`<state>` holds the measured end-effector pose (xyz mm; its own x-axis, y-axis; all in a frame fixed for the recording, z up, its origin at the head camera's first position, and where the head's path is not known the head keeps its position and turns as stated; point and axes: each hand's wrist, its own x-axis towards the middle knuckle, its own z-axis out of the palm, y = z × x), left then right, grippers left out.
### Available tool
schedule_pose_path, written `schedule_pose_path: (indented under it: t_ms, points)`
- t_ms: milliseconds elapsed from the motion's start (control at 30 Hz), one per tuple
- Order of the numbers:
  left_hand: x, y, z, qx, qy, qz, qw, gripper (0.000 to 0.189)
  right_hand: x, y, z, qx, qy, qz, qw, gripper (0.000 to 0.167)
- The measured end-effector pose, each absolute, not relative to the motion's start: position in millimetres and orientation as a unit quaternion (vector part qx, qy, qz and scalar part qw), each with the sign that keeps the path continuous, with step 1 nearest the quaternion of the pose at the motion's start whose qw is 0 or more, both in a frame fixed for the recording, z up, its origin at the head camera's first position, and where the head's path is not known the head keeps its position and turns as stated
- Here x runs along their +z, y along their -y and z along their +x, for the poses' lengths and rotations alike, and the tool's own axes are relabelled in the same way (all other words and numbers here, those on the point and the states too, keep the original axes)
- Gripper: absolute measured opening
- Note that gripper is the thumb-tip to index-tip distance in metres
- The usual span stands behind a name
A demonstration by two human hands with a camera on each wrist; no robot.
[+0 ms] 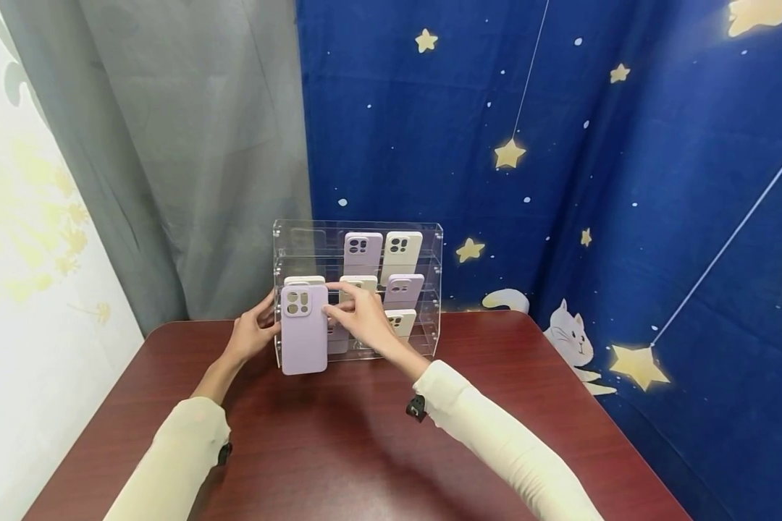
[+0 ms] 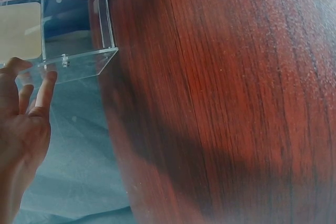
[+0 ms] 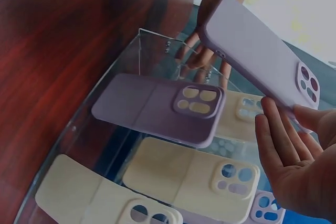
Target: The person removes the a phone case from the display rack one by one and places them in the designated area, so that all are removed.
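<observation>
My right hand (image 1: 370, 318) pinches a lilac phone case (image 1: 304, 340) near its camera end, between thumb and fingers. In the head view the case is upright, in front of the left side of a clear acrylic display rack (image 1: 300, 235). The right wrist view shows this lilac case (image 3: 257, 45) tilted, apart from the cases in the rack. My left hand (image 1: 250, 333) touches the rack's left side panel, its fingers fairly straight in the left wrist view. Other cases in the rack include a lilac one (image 1: 363, 250) and a cream one (image 1: 402, 253) on top.
The rack stands on a dark red wooden table (image 1: 326, 449), near its back edge. Behind hang a grey curtain (image 1: 202, 145) and a blue star-patterned curtain (image 1: 397, 145). More cream and lilac cases, such as a lilac case (image 1: 404, 289), fill lower tiers.
</observation>
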<state>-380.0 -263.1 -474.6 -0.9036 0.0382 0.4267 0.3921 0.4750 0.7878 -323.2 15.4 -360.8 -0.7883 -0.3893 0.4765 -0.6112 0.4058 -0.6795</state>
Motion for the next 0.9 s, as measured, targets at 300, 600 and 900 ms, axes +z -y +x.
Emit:
schedule_pose_path:
  t_ms: [300, 600, 900]
  points:
    - [-475, 263, -379, -0.499, 0.838, -0.130, 0.179, 0.080, -387, -9, -323, 0.476, 0.833, 0.271, 0.082, 0.049]
    - [-475, 264, -380, -0.506, 0.831, -0.137, 0.185, 0.082, -411, 1, -319, 0.477, 0.833, 0.274, 0.057, 0.047]
    - [-474, 264, -379, -0.504, 0.836, -0.131, 0.175, 0.081, -435, 8, -316, 0.482, 0.837, 0.257, 0.038, 0.047]
